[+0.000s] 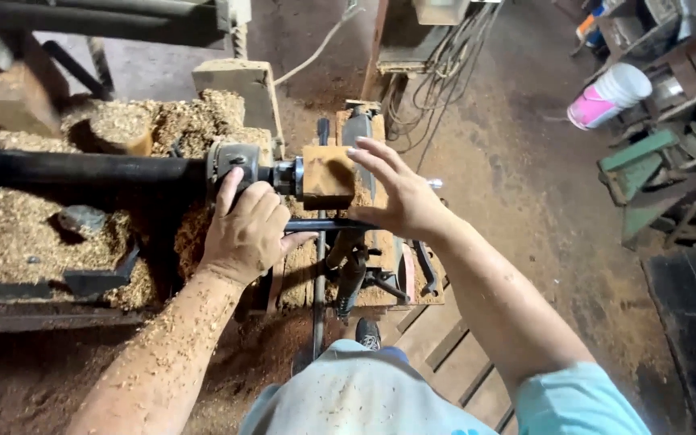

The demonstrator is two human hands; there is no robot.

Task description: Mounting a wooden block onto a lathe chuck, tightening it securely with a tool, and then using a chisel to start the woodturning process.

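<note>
A square brown wood block sits on a wood lathe, against the metal chuck at the end of the black spindle housing. My left hand, dusted with sawdust, grips the grey metal head just left of the chuck. My right hand has its fingers spread, the palm resting against the right side of the block. A dark metal tool rest bar runs below the block, between my two hands.
Heaps of wood shavings cover the lathe bed at left. Wooden blocks stand at top left, cables hang behind the machine. A white and pink bucket and green metal frames stand at right. Slatted boards lie underfoot.
</note>
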